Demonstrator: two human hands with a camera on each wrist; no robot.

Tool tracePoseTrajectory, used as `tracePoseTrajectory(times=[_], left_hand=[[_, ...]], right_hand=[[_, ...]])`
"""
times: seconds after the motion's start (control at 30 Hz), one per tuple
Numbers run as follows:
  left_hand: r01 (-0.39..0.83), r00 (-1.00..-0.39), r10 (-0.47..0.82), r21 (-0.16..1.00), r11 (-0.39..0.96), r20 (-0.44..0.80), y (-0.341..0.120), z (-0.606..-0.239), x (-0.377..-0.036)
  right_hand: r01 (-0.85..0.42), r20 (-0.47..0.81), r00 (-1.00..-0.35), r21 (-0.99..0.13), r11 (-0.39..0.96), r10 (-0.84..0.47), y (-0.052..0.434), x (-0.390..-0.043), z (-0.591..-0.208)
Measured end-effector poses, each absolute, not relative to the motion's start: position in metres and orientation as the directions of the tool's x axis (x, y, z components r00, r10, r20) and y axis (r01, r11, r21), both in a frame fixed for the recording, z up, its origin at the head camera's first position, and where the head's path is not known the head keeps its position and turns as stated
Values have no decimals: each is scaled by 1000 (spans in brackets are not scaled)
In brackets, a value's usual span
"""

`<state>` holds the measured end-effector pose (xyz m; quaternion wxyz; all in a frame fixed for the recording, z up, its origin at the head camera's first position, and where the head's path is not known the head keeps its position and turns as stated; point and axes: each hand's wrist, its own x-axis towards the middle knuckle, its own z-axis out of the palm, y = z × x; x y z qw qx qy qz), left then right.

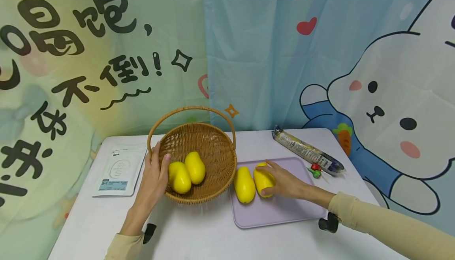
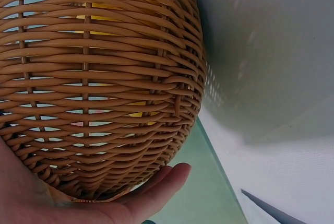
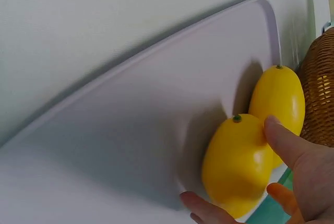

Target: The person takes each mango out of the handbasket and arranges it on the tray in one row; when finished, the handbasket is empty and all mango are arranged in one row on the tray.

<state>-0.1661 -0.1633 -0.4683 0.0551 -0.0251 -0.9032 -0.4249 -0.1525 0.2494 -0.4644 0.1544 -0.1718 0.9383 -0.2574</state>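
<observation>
Two bare hands on show here, no gloves, no rings, no watch in sight. The left hand (image 1: pixel 153 179) runs back to a pale cream sleeve (image 1: pixel 122 248) that ends just at the wrist, snug cuff, plain fabric, no print. The right hand (image 1: pixel 284 181) has the same story: a long cream-beige sleeve (image 1: pixel 387 228), close-fitting, lightly creased along the forearm, cuff sitting right at the wrist. Under each wrist there's a small black piece, one on the left (image 1: pixel 149 232) and a rounder black one on the right (image 1: pixel 328 223), strapped on below the cuffs. Nails short, unpainted.
</observation>
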Motion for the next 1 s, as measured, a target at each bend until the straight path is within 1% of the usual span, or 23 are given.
tracePoseTrajectory(times=[0.23, 0.37, 0.43, 0.6, 0.7, 0.83, 1.0], left_hand=[[89, -993, -2, 770, 632, 117, -164, -468, -167], [88, -993, -1, 772, 629, 115, -163, -469, -166], [91, -993, -1, 772, 629, 118, -163, -469, -167], [93, -993, -3, 774, 627, 121, -163, -468, -166], [91, -993, 1, 775, 625, 116, -163, -467, -166], [88, -994, 4, 778, 622, 109, -163, -467, -166], [83, -995, 3, 778, 623, 104, -163, -469, -167]], right_hand=[[-223, -177, -918, -513, 829, -356, 247, -160, -441], [-253, -130, -923, -504, 826, -362, 245, -164, -419], [-261, -108, -925, -512, 818, -363, 243, -166, -406], [-296, -30, -922, -589, 752, -386, 234, -174, -372], [-311, -10, -917, -609, 730, -399, 225, -178, -353], [-311, -42, -906, -606, 732, -420, 205, -181, -333], [-389, -42, -859, -594, 704, -510, 168, -187, -328]])
